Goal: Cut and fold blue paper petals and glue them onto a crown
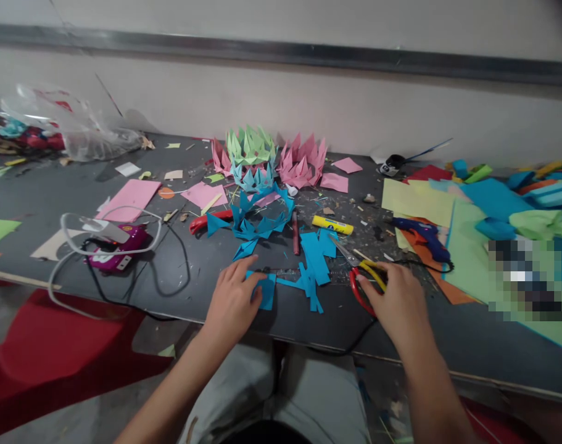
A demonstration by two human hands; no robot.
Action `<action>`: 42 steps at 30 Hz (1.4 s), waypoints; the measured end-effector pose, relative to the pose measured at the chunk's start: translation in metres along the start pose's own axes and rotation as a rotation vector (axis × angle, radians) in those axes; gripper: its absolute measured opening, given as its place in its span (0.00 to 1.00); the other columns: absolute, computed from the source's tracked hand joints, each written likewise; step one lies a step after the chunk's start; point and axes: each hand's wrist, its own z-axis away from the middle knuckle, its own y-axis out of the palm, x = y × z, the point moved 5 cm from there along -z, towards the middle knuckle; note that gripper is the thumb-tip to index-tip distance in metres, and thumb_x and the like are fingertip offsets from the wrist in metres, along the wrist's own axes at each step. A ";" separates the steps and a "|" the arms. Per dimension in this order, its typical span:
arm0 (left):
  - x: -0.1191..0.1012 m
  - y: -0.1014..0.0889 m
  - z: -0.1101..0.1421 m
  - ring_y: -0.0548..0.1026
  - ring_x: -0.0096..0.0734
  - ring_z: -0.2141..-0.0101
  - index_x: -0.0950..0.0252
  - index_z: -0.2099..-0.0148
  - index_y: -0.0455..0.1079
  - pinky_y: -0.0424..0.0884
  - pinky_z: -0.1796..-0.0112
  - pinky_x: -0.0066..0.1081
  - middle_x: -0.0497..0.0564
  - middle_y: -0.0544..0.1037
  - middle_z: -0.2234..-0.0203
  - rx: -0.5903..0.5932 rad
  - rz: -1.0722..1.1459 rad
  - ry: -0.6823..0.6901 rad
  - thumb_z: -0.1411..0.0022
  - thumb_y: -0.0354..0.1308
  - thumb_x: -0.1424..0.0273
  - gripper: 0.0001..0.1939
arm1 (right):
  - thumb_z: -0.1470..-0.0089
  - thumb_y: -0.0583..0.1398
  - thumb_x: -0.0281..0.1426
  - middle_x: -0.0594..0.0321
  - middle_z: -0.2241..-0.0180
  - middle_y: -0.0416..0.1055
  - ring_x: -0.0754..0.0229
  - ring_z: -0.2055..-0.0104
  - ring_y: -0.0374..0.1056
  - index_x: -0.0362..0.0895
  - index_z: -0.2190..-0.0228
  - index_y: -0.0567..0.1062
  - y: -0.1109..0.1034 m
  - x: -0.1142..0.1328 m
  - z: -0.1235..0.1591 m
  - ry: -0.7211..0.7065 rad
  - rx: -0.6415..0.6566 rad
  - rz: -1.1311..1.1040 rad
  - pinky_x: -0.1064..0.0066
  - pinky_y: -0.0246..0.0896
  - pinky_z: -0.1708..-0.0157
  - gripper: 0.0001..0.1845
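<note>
My left hand (233, 295) rests on the near part of the table, its fingers stretched out and touching a small blue paper piece (267, 292). My right hand (400, 299) is closed on the scissors (357, 271) by their red and yellow handles, blades pointing away to the left. Between my hands lie several blue paper strips (314, 258), some overlapping. A ruler (287, 273) is partly visible under the strips. Beyond them sits a blue folded-paper ring (262, 216) with pointed tips, and a dark red stick-like pen (295, 233) lies beside it.
Green, light blue and pink paper crowns (303, 163) stand near the wall. A yellow glue stick (332, 224), a blue glue gun (422, 237) and coloured sheets (468, 246) lie to the right. A purple power strip (122, 248) with cables is left. A red-handled tool (211, 221) lies behind.
</note>
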 end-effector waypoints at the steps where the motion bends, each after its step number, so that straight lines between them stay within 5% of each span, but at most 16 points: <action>1: -0.006 0.003 -0.001 0.68 0.46 0.51 0.63 0.60 0.73 0.67 0.54 0.45 0.56 0.70 0.50 0.005 0.017 0.035 0.42 0.51 0.76 0.11 | 0.48 0.51 0.49 0.43 0.62 0.70 0.45 0.58 0.66 0.35 0.60 0.70 0.000 0.009 0.002 -0.024 -0.020 -0.028 0.55 0.60 0.58 0.29; 8: -0.039 0.028 -0.006 0.70 0.39 0.53 0.67 0.52 0.68 0.67 0.52 0.40 0.55 0.74 0.54 0.065 0.120 0.144 0.41 0.51 0.76 0.14 | 0.56 0.58 0.52 0.42 0.51 0.66 0.43 0.50 0.62 0.34 0.49 0.64 0.038 0.075 0.010 -0.290 0.174 -0.138 0.53 0.60 0.53 0.41; 19: -0.034 0.034 -0.007 0.70 0.40 0.53 0.69 0.47 0.63 0.67 0.51 0.39 0.57 0.72 0.52 0.068 0.184 0.058 0.40 0.52 0.75 0.18 | 0.49 0.60 0.29 0.54 0.61 0.74 0.51 0.58 0.67 0.43 0.63 0.78 0.044 0.076 0.004 -0.387 0.150 -0.225 0.60 0.64 0.57 0.11; 28: -0.035 0.035 -0.009 0.70 0.40 0.54 0.70 0.47 0.63 0.66 0.51 0.39 0.57 0.72 0.53 0.049 0.145 0.067 0.40 0.52 0.75 0.18 | 0.50 0.52 0.21 0.53 0.68 0.76 0.52 0.64 0.70 0.40 0.66 0.78 0.050 0.075 -0.011 -0.276 0.093 -0.293 0.62 0.65 0.63 0.15; 33: -0.035 0.032 -0.014 0.70 0.40 0.56 0.72 0.46 0.61 0.68 0.55 0.39 0.58 0.72 0.54 0.076 0.095 0.044 0.41 0.52 0.74 0.20 | 0.51 0.52 0.28 0.53 0.67 0.77 0.52 0.64 0.72 0.41 0.68 0.78 0.024 0.052 -0.010 -0.122 -0.012 -0.443 0.63 0.66 0.62 0.15; 36: -0.040 0.030 -0.020 0.70 0.42 0.57 0.71 0.47 0.62 0.68 0.57 0.40 0.59 0.72 0.55 0.105 0.056 0.046 0.40 0.52 0.73 0.19 | 0.52 0.56 0.36 0.56 0.67 0.77 0.52 0.65 0.72 0.44 0.68 0.78 -0.007 0.021 0.004 -0.002 0.057 -0.505 0.64 0.67 0.63 0.14; 39: -0.051 0.030 -0.030 0.70 0.44 0.56 0.69 0.50 0.65 0.67 0.56 0.42 0.58 0.72 0.56 0.108 0.046 0.047 0.39 0.51 0.69 0.16 | 0.55 0.58 0.41 0.58 0.70 0.77 0.53 0.68 0.72 0.45 0.68 0.78 -0.037 -0.015 0.024 0.138 0.243 -0.520 0.67 0.68 0.67 0.15; 42: -0.064 0.037 -0.041 0.69 0.45 0.55 0.69 0.51 0.65 0.67 0.57 0.42 0.59 0.71 0.55 0.108 0.079 0.015 0.40 0.53 0.65 0.17 | 0.58 0.60 0.42 0.60 0.73 0.77 0.53 0.69 0.72 0.47 0.74 0.78 -0.054 -0.036 0.047 0.115 0.578 -0.496 0.68 0.68 0.66 0.13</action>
